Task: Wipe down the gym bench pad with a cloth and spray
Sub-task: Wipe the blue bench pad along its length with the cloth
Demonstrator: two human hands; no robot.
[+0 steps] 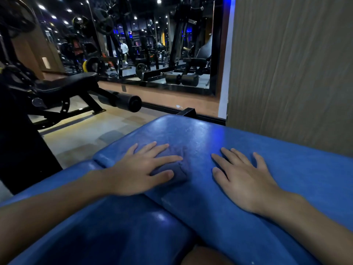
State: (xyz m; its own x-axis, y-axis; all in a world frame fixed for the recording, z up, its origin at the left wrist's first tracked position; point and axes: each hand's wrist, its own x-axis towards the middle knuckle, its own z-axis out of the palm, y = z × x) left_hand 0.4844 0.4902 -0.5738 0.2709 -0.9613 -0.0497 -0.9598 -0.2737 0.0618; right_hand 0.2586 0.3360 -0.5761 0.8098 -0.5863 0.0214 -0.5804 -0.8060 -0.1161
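Note:
A blue padded gym bench pad (191,134) fills the lower part of the head view. My left hand (141,169) lies flat with spread fingers on a dark blue-grey cloth (177,174), pressing it onto the pad. My right hand (242,178) rests flat on the bare pad to the right of the cloth, fingers straight and apart. A second blue pad section (114,226) lies lower left, under my left forearm. No spray bottle is in view.
A black bench with roller pads (122,100) stands on the floor at the left. A black machine frame (23,142) rises close at the far left. A wall mirror (152,44) is ahead, and a grey wall panel (290,69) stands just behind the pad at right.

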